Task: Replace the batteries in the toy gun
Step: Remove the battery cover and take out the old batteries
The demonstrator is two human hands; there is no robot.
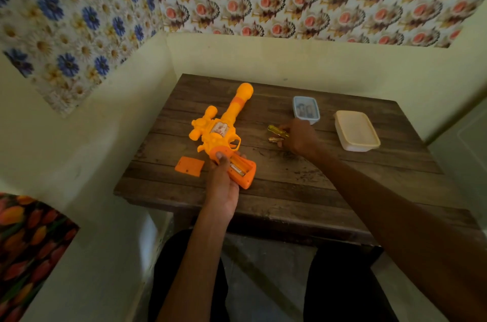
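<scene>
Battery swap, compartment [238,170] open
Left grip [222,179] holds gun [221,129]; right grip [299,138] over batteries [275,139] beside screwdriver [275,129], hold unclear; next, seat one inside, poles matched

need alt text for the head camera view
A left hand holds an orange toy gun by its grip, battery compartment open, on a wooden table. The right hand is at gold batteries and a yellow-handled tool; the loose cover lies nearby.

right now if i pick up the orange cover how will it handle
The cover looks like thin flat plastic, so probably light and fairly stiff. Lying flat on the table, it shouldn't roll, but may slide when pushed.
</scene>
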